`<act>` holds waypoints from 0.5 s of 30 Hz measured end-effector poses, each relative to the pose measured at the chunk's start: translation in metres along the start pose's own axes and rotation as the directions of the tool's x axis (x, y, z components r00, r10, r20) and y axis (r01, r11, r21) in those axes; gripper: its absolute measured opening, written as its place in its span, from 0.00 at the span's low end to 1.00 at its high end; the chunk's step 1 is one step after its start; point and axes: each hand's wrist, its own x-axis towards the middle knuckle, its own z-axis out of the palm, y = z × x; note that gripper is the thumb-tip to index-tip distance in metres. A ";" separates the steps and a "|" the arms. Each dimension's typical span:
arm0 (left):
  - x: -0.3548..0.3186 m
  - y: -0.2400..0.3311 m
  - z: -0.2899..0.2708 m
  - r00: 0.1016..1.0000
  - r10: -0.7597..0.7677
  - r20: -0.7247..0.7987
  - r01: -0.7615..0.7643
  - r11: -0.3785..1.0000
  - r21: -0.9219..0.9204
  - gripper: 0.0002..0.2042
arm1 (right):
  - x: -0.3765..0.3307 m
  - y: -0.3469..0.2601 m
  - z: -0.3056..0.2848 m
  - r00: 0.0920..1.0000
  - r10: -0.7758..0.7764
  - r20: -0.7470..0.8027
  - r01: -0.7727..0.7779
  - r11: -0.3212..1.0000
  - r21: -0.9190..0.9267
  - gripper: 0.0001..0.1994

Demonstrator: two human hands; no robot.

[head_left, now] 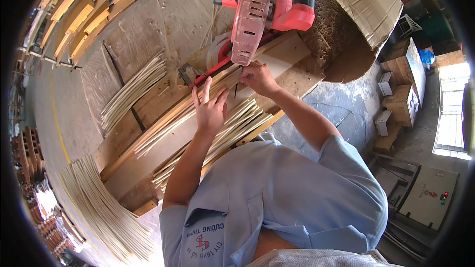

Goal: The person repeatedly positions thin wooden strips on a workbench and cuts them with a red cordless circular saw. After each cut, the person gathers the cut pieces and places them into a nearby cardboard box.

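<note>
Sticks [220,141] lie in a loose bundle along the near edge of the worktop [286,63], and a thinner row [166,133] runs beside its long rail [129,155]; the left hand [210,109] is over the middle of the worktop, its fingers spread, two tips reaching the red fence [210,73]; the right hand [258,77] is just beside, under the saw [251,22], its fingers bunched with the tips close together, and I cannot tell what they pinch; another bundle [132,91] lies beyond the worktop's far left edge, a bigger one [106,212] beside its left end; a carton [363,0] stands by its far right corner
</note>
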 end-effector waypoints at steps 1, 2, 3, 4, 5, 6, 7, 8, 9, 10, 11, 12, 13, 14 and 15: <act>0.000 0.001 0.001 1.000 0.003 -0.005 -0.003 1.000 -0.006 0.17 | 0.000 0.002 -0.001 1.000 0.005 0.007 -0.005 1.000 0.000 0.05; 0.001 0.001 0.002 1.000 0.004 0.000 -0.004 1.000 -0.004 0.18 | -0.001 0.004 -0.001 1.000 0.009 0.015 -0.009 1.000 0.001 0.06; 0.001 0.001 0.001 1.000 0.002 0.005 -0.002 1.000 0.004 0.18 | 0.000 0.001 -0.002 0.999 0.032 0.032 -0.032 0.999 0.007 0.06; 0.001 0.001 0.001 1.000 0.000 0.010 0.000 1.000 0.011 0.18 | 0.001 0.000 -0.003 0.997 0.054 0.048 -0.055 0.998 0.013 0.06; 0.001 0.002 0.000 1.000 -0.005 0.017 0.005 1.000 0.015 0.18 | 0.001 -0.003 -0.004 0.995 0.077 0.065 -0.078 0.997 0.018 0.07; 0.001 0.002 -0.001 1.000 -0.006 0.021 0.005 1.000 0.018 0.18 | 0.002 -0.003 -0.005 0.995 0.077 0.070 -0.078 0.997 0.002 0.07; 0.001 0.002 -0.001 1.000 -0.006 0.025 0.005 1.000 0.021 0.19 | 0.003 -0.004 -0.006 0.994 0.078 0.074 -0.077 0.997 -0.014 0.07; 0.001 0.002 -0.001 1.000 -0.006 0.023 0.006 1.000 0.021 0.19 | 0.003 -0.006 -0.006 0.994 0.079 0.079 -0.077 0.997 -0.030 0.07; 0.001 0.002 -0.001 1.000 -0.005 0.020 0.005 1.000 0.020 0.19 | 0.003 -0.006 -0.007 0.993 0.094 0.075 -0.092 0.995 -0.025 0.07; 0.001 0.002 0.000 1.000 -0.005 0.016 0.004 1.000 0.019 0.19 | 0.002 -0.007 -0.006 0.991 0.109 0.072 -0.108 0.994 -0.020 0.07; 0.001 0.002 0.000 1.000 -0.004 0.016 0.004 1.000 0.023 0.19 | 0.002 -0.008 -0.006 0.990 0.125 0.068 -0.124 0.992 -0.015 0.07; 0.002 0.002 0.000 1.000 -0.004 0.016 0.004 1.000 0.027 0.19 | 0.002 -0.009 -0.005 0.991 0.123 0.054 -0.122 0.992 -0.033 0.07; 0.002 0.002 0.001 1.000 -0.005 0.015 0.004 1.000 0.031 0.19 | 0.001 -0.010 -0.005 0.992 0.122 0.041 -0.120 0.991 -0.051 0.06; 0.002 0.003 0.001 1.000 -0.006 0.007 0.006 1.000 0.030 0.19 | -0.001 -0.011 -0.005 0.992 0.120 0.027 -0.118 0.991 -0.070 0.06; 0.002 0.003 0.001 1.000 -0.009 -0.002 0.009 0.999 0.031 0.19 | -0.002 -0.013 -0.005 0.998 0.067 0.008 -0.066 0.993 -0.094 0.06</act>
